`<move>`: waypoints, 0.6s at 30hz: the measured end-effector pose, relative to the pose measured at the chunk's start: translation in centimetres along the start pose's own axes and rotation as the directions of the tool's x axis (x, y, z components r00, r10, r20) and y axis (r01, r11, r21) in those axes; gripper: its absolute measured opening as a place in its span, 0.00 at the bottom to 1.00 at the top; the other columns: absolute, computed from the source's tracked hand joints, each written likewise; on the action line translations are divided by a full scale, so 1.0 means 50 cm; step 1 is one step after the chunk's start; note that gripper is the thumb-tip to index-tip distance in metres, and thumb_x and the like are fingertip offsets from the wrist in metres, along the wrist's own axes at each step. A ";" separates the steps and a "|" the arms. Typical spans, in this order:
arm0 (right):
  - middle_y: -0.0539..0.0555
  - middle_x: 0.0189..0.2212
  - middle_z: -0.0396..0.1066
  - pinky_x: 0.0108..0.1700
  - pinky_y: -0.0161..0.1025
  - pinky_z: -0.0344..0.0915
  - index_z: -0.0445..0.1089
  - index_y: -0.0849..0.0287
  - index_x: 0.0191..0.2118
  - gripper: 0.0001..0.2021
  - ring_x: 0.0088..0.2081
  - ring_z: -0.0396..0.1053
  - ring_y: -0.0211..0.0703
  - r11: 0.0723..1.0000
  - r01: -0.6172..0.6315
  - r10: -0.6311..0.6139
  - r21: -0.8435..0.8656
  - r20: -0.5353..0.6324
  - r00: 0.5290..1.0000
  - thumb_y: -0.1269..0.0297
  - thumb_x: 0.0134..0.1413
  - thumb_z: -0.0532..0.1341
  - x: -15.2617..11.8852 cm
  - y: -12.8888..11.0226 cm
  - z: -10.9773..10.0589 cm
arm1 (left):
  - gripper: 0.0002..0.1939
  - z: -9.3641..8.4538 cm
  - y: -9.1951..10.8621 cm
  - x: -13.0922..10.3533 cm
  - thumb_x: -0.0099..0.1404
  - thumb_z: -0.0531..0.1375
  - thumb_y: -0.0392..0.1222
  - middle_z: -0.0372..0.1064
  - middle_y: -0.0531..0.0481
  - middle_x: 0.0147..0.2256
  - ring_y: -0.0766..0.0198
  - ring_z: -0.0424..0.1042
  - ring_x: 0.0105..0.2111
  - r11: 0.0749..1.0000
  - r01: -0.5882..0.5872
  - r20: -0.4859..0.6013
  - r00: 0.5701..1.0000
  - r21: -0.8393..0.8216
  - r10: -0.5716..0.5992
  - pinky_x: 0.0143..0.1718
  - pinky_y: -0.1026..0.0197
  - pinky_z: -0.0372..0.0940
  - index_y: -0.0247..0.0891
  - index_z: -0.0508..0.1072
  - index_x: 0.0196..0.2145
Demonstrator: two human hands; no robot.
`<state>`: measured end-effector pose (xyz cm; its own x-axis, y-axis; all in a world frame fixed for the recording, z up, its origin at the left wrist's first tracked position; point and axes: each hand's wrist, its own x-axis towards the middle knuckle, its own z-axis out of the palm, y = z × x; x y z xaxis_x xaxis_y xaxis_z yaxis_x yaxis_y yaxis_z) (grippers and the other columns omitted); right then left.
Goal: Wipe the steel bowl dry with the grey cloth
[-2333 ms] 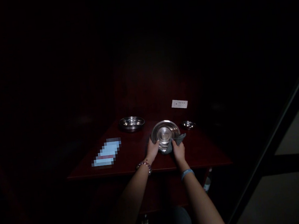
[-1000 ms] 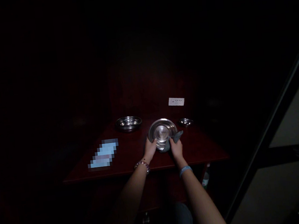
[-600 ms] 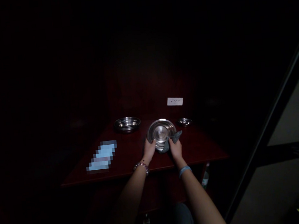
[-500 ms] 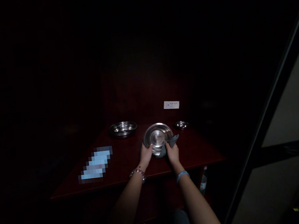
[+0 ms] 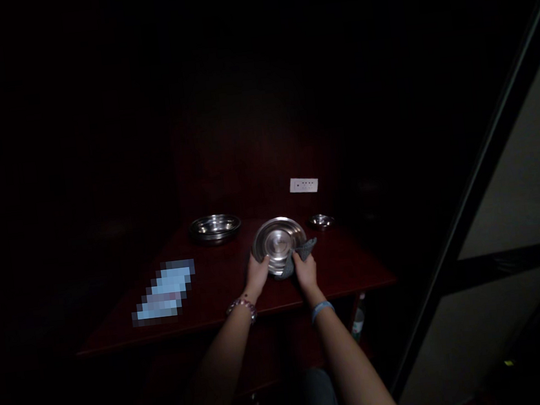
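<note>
Steel plate (image 5: 277, 244) gripped between left hand (image 5: 257, 274), right hand (image 5: 306, 271).

- Steel plate (image 5: 277, 244): polished, mirror-bright metal.
- Rag (image 5: 305, 250): grey, matt, rough-textured cloth.
- 2 bowls (image 5: 215, 227) (image 5: 321, 221): shiny metal.
- Table (image 5: 212, 293): dark red, smooth, glossy wood.
</note>
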<state>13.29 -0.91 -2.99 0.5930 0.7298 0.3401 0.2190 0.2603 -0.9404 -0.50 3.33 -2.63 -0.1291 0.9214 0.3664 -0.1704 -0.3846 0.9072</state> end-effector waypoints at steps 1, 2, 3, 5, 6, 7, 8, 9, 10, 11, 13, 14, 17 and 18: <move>0.62 0.44 0.81 0.51 0.41 0.71 0.76 0.61 0.43 0.15 0.48 0.79 0.53 1.000 0.001 -0.001 -0.002 -0.001 1.000 0.58 0.54 0.61 0.000 0.000 0.000 | 0.20 0.000 0.000 0.000 0.57 0.65 0.32 0.75 0.40 0.52 0.53 0.73 0.55 1.000 -0.005 0.004 1.000 -0.004 0.006 0.64 0.49 0.60 0.36 0.73 0.49; 0.62 0.45 0.81 0.51 0.41 0.71 0.76 0.61 0.44 0.15 0.48 0.79 0.53 1.000 0.000 0.000 -0.004 -0.002 1.000 0.58 0.54 0.61 0.000 0.000 0.000 | 0.20 0.000 0.000 0.000 0.58 0.65 0.32 0.75 0.40 0.52 0.54 0.73 0.55 1.000 -0.013 0.009 1.000 -0.008 0.013 0.64 0.50 0.60 0.36 0.73 0.49; 0.62 0.45 0.81 0.51 0.42 0.71 0.76 0.61 0.44 0.15 0.48 0.79 0.53 1.000 0.000 0.000 -0.005 -0.002 1.000 0.58 0.54 0.61 0.000 0.000 0.000 | 0.20 0.000 0.000 -0.001 0.58 0.64 0.32 0.75 0.40 0.52 0.54 0.73 0.55 1.000 -0.018 0.013 1.000 -0.011 0.018 0.64 0.50 0.60 0.36 0.73 0.50; 0.63 0.45 0.81 0.51 0.42 0.71 0.76 0.61 0.43 0.15 0.48 0.79 0.54 1.000 0.004 -0.004 -0.006 -0.001 1.000 0.58 0.54 0.61 0.000 0.001 0.000 | 0.21 0.000 0.001 -0.001 0.58 0.64 0.32 0.75 0.40 0.52 0.54 0.73 0.55 1.000 -0.019 0.015 1.000 -0.009 0.019 0.64 0.50 0.60 0.36 0.73 0.50; 0.63 0.44 0.81 0.51 0.42 0.72 0.76 0.62 0.43 0.15 0.48 0.79 0.54 1.000 0.008 -0.008 -0.005 0.001 1.000 0.59 0.54 0.61 0.001 0.002 -0.001 | 0.21 0.000 0.002 -0.001 0.58 0.64 0.32 0.75 0.39 0.52 0.54 0.73 0.55 1.000 -0.013 0.014 1.000 -0.007 0.013 0.64 0.50 0.60 0.36 0.73 0.50; 0.63 0.44 0.81 0.51 0.43 0.72 0.76 0.62 0.43 0.15 0.48 0.79 0.54 1.000 0.014 -0.014 -0.003 0.004 1.000 0.59 0.54 0.61 0.001 0.002 -0.001 | 0.21 0.001 0.003 -0.002 0.58 0.64 0.32 0.75 0.39 0.52 0.54 0.73 0.55 1.000 -0.007 0.011 1.000 -0.005 0.008 0.64 0.49 0.60 0.35 0.73 0.50; 0.63 0.44 0.81 0.51 0.43 0.72 0.76 0.61 0.44 0.15 0.48 0.79 0.54 1.000 0.019 -0.019 0.001 0.007 1.000 0.59 0.54 0.61 0.001 0.003 -0.001 | 0.20 0.001 0.004 -0.002 0.58 0.64 0.32 0.74 0.39 0.53 0.53 0.73 0.56 1.000 -0.003 0.009 1.000 -0.006 0.003 0.64 0.49 0.60 0.35 0.73 0.50; 0.63 0.44 0.81 0.51 0.42 0.72 0.76 0.61 0.44 0.15 0.48 0.79 0.54 1.000 0.023 -0.023 0.007 0.009 1.000 0.59 0.54 0.61 0.001 0.004 -0.001 | 0.20 0.001 0.004 -0.002 0.58 0.64 0.32 0.74 0.38 0.53 0.53 0.73 0.56 1.000 0.001 0.008 1.000 -0.008 -0.001 0.64 0.49 0.60 0.35 0.73 0.50; 0.62 0.44 0.81 0.51 0.42 0.72 0.76 0.61 0.44 0.15 0.48 0.79 0.53 1.000 0.024 -0.024 0.012 0.010 1.000 0.59 0.54 0.61 0.001 0.004 -0.001 | 0.20 0.002 0.005 -0.003 0.58 0.65 0.32 0.74 0.38 0.52 0.53 0.73 0.56 1.000 0.005 0.007 1.000 -0.009 -0.005 0.64 0.49 0.60 0.35 0.73 0.50; 0.62 0.44 0.81 0.51 0.42 0.72 0.76 0.61 0.44 0.14 0.48 0.79 0.53 1.000 0.023 -0.023 0.017 0.009 1.000 0.59 0.54 0.61 0.001 0.004 -0.001 | 0.20 0.002 0.005 -0.003 0.58 0.65 0.32 0.75 0.39 0.52 0.53 0.73 0.56 1.000 0.009 0.004 1.000 -0.010 -0.008 0.64 0.49 0.60 0.35 0.73 0.50; 0.61 0.44 0.81 0.51 0.41 0.72 0.76 0.60 0.43 0.14 0.48 0.79 0.52 1.000 0.011 -0.011 0.019 -0.002 1.000 0.60 0.54 0.62 0.001 0.003 -0.001 | 0.20 0.002 0.005 -0.003 0.58 0.65 0.33 0.75 0.40 0.51 0.54 0.72 0.56 1.000 0.008 0.002 1.000 -0.007 -0.008 0.64 0.50 0.59 0.36 0.73 0.49; 0.61 0.44 0.81 0.51 0.41 0.72 0.76 0.60 0.43 0.14 0.48 0.79 0.52 1.000 0.005 -0.005 0.017 -0.006 1.000 0.60 0.54 0.62 0.001 0.002 -0.001 | 0.20 0.001 0.005 -0.003 0.58 0.65 0.33 0.75 0.40 0.51 0.54 0.72 0.56 1.000 0.006 0.003 1.000 -0.003 -0.006 0.65 0.50 0.59 0.36 0.73 0.49; 0.62 0.44 0.81 0.51 0.42 0.72 0.77 0.61 0.43 0.13 0.48 0.79 0.54 1.000 -0.004 0.004 0.013 -0.010 1.000 0.60 0.54 0.62 0.000 -0.003 -0.001 | 0.19 0.000 0.006 -0.003 0.58 0.65 0.32 0.75 0.40 0.51 0.54 0.72 0.56 1.000 -0.002 0.006 1.000 0.005 0.002 0.64 0.50 0.59 0.36 0.73 0.49; 0.62 0.44 0.81 0.51 0.42 0.72 0.77 0.61 0.43 0.13 0.48 0.79 0.54 1.000 -0.004 0.004 0.011 -0.010 1.000 0.60 0.54 0.63 -0.001 -0.004 -0.001 | 0.19 0.000 0.007 -0.003 0.58 0.65 0.32 0.75 0.40 0.51 0.54 0.72 0.56 1.000 0.001 0.004 1.000 0.005 -0.001 0.64 0.50 0.59 0.36 0.73 0.49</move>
<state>13.27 -1.03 -2.82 0.6019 0.7242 0.3365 0.2079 0.2647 -0.9417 -0.52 3.04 -2.39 -0.1254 0.9220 0.3664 -0.1660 -0.3836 0.9084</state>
